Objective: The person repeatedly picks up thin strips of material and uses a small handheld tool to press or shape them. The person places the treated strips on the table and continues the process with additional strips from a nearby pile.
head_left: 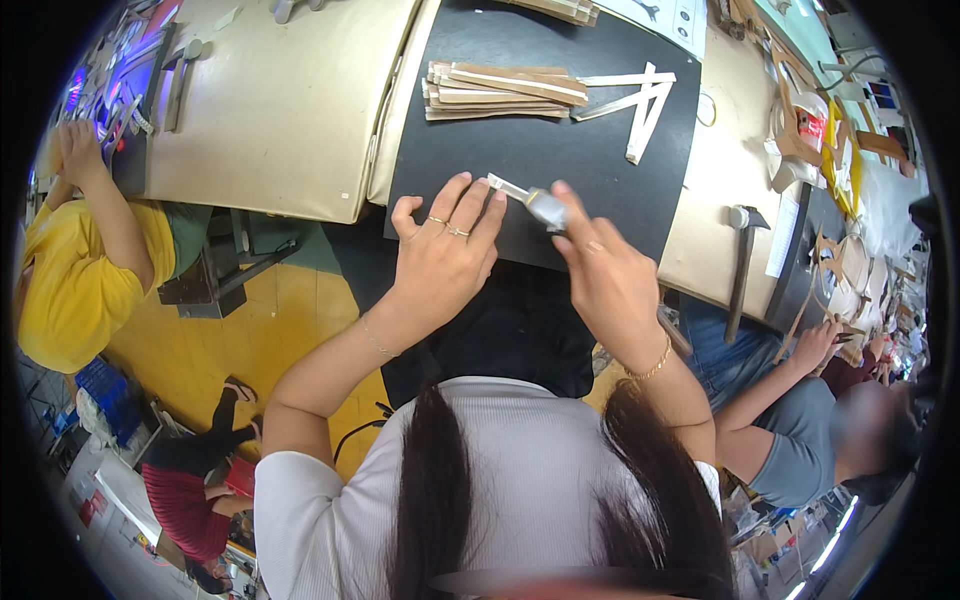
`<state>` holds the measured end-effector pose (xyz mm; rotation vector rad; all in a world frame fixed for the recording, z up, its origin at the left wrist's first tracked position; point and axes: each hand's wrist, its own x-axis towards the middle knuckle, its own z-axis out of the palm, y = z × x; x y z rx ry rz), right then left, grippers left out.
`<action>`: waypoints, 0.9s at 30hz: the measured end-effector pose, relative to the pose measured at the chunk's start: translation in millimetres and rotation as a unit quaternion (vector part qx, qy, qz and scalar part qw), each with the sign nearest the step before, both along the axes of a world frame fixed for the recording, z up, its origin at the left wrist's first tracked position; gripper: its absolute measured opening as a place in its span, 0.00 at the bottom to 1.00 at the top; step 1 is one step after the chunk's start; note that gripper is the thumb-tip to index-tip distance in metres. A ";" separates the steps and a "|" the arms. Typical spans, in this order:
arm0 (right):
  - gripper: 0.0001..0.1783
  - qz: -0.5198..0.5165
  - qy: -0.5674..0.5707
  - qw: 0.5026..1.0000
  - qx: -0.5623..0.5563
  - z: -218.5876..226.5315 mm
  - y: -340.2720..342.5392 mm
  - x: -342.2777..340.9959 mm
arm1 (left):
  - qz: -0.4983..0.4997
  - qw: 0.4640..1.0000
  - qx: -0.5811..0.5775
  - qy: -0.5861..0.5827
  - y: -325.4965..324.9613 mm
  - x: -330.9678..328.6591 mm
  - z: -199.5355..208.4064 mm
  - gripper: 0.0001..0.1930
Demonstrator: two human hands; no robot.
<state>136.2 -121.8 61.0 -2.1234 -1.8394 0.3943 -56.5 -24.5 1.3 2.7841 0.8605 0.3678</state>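
Both hands pinch 1 white strip (506,186): left hand (443,258) fingers spread, right hand (600,275) clamped on grey tool (546,207). 1 hammer (743,262) nearby.

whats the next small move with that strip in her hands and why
Probably lay the white strip flat on the black mat: both the left hand and right hand hold it just above the mat, with loose strips already lying there.
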 end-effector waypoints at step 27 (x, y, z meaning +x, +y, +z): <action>0.30 -0.107 0.068 0.992 0.017 -18.6 -64.9 21.4 | -0.066 0.997 -0.032 -0.039 25.3 22.8 15.0 0.18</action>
